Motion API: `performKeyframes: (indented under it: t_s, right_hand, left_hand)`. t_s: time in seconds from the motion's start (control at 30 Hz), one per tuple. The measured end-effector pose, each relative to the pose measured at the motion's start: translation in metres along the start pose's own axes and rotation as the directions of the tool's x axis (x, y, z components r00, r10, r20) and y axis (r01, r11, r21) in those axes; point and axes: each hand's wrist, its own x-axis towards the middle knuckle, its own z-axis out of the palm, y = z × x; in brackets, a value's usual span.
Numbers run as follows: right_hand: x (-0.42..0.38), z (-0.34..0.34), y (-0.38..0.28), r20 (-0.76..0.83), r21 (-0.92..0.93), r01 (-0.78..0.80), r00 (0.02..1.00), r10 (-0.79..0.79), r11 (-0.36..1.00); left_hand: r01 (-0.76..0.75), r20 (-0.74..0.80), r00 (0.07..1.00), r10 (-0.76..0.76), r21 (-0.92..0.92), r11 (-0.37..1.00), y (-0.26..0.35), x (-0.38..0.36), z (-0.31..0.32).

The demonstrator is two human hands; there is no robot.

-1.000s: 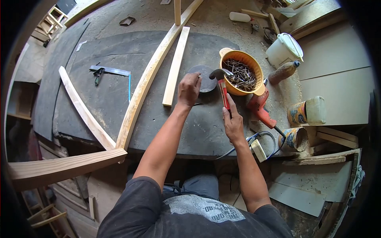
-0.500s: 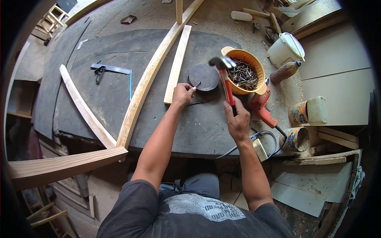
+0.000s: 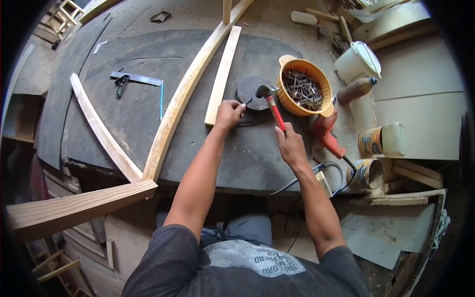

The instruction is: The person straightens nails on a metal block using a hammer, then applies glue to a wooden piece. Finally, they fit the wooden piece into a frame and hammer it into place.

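Observation:
My left hand (image 3: 230,114) pinches a nail (image 3: 248,102) at the near left edge of a round dark metal block (image 3: 252,85). My right hand (image 3: 290,147) is wrapped round the handle of a claw hammer (image 3: 275,111) with a red grip. The hammer's head overlaps the right part of the block in this view, close to the nail. Another dark nail (image 3: 246,124) lies on the bench just right of my left hand. An orange tub (image 3: 325,89) full of nails (image 3: 302,90) stands right of the block.
A straight wood strip (image 3: 222,79) and a long curved beam (image 3: 185,84) lie left of the block. Farther left are a combination square (image 3: 141,79), a blue pencil (image 3: 162,101) and a curved piece (image 3: 101,126). A red drill (image 3: 326,132), bottle (image 3: 357,91) and white bucket (image 3: 354,62) stand right.
The hammer and my right hand have come down and to the left, its head now nearer the nail. My left hand stays by the block with the nail. The view has shifted slightly.

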Motion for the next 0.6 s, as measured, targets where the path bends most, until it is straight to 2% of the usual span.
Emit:
performKeyframes:
  t_s: [0.03,0.1,0.17,0.2,0.27,0.33,0.37,0.4,0.43,0.47,0.53,0.57,0.6]
  right_hand:
    - [0.002,-0.013,-0.014,-0.026,0.108,-0.048,0.998,0.051,0.993]
    - [0.007,-0.046,-0.047,-0.176,0.234,0.072,0.984,-0.031,0.969]
    - [0.011,-0.078,-0.074,-0.324,0.556,0.260,0.943,-0.082,0.789]
    - [0.007,-0.091,-0.099,-0.474,0.657,0.444,0.872,-0.125,0.609]
    - [0.008,-0.105,-0.112,-0.649,0.570,0.649,0.732,-0.208,0.504]
    - [0.009,-0.065,-0.104,-0.800,0.495,0.821,0.558,-0.221,0.283]
    - [0.010,-0.031,-0.041,-0.619,0.252,0.739,0.619,-0.483,0.625]
    - [0.003,0.000,-0.024,-0.556,-0.077,0.494,0.699,-0.449,0.866]
    - [-0.002,0.011,-0.005,0.049,-0.040,-0.018,0.999,0.020,0.999]
    - [-0.001,0.025,0.007,0.077,-0.065,-0.099,0.992,0.104,0.993]
    - [0.008,-0.001,-0.020,0.026,0.035,-0.060,0.998,0.060,0.998]
    - [0.008,-0.018,-0.040,-0.080,0.122,0.037,0.996,-0.027,0.992]
    - [0.016,-0.037,-0.061,-0.203,0.194,0.152,0.973,-0.112,0.969]
  left_hand:
    - [-0.014,-0.005,1.000,0.014,0.003,1.000,0.000,-0.002,-0.001]
    - [0.016,0.003,1.000,-0.016,-0.010,1.000,0.002,-0.006,-0.001]
    - [0.044,0.008,0.999,-0.044,-0.019,0.999,0.004,-0.008,-0.001]
    - [0.027,-0.003,1.000,-0.027,0.008,1.000,0.005,-0.008,0.000]
    - [0.019,-0.011,1.000,-0.019,0.036,0.999,0.003,-0.008,0.000]
    - [0.022,0.006,1.000,-0.022,-0.030,0.999,0.003,-0.006,0.000]
    - [0.024,0.008,1.000,-0.023,-0.034,0.999,0.001,-0.007,0.000]
    - [0.027,0.006,1.000,-0.026,-0.021,0.999,-0.001,-0.006,0.001]
    - [0.022,0.002,1.000,-0.022,-0.008,1.000,-0.002,-0.003,0.002]
    - [0.011,-0.005,1.000,-0.011,-0.012,1.000,-0.004,0.000,0.003]
    - [-0.038,-0.045,0.998,0.043,0.101,0.994,-0.011,0.006,0.003]
    - [0.004,0.000,1.000,-0.004,0.023,1.000,-0.005,0.000,0.001]
    - [0.007,0.000,1.000,-0.007,0.022,1.000,-0.001,-0.003,0.001]
